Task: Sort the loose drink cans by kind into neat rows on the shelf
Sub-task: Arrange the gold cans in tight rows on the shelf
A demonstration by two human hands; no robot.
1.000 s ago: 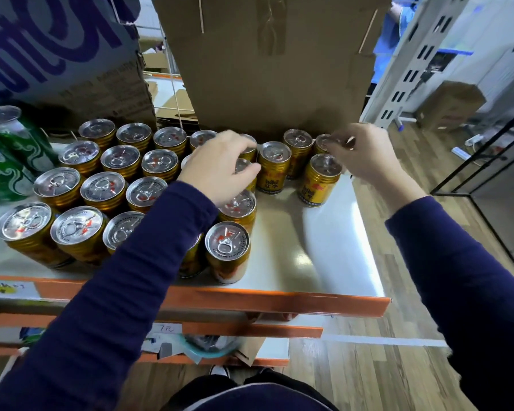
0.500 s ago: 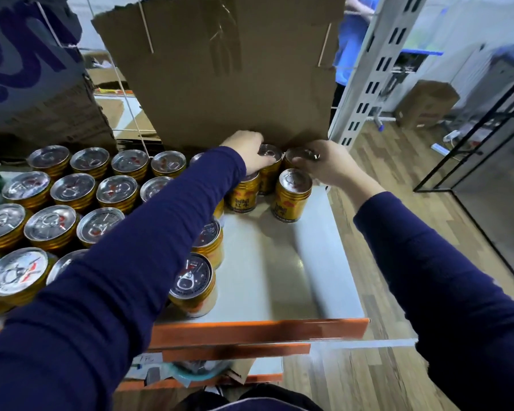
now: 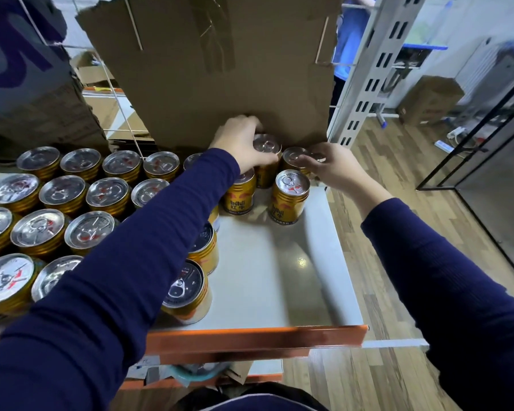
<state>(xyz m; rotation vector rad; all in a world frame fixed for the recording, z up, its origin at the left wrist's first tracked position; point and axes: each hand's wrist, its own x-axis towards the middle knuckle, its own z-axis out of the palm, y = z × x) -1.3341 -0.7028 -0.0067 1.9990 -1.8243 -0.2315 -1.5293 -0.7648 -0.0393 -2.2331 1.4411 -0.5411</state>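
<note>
Head view. Seen from above, a grey shelf (image 3: 279, 262) with an orange front lip carries gold drink cans (image 3: 80, 191) standing upright in close rows across its left half, silver lids up. The right half of the shelf is bare metal. At the rear, against a leaning cardboard sheet (image 3: 220, 69), the left hand (image 3: 239, 142) clasps the rear can (image 3: 267, 145) from above, with fingers and thumb curled round its rim. Just to its right stand the neighbouring can (image 3: 293, 155) and the corner can (image 3: 317, 156). The right hand (image 3: 336, 169) lies over these two with fingers bent across their lids; whether it actually grasps either cannot be told. In front of them two labelled cans stand apart from each other: the left labelled can (image 3: 239, 197), partly under the left sleeve, and the right labelled can (image 3: 290, 200), near the right wrist. Both arms wear dark blue sleeves. A white slotted upright (image 3: 377, 60) rises at the shelf's rear right corner; a cardboard box (image 3: 429, 99) sits on the wooden floor beyond.
</note>
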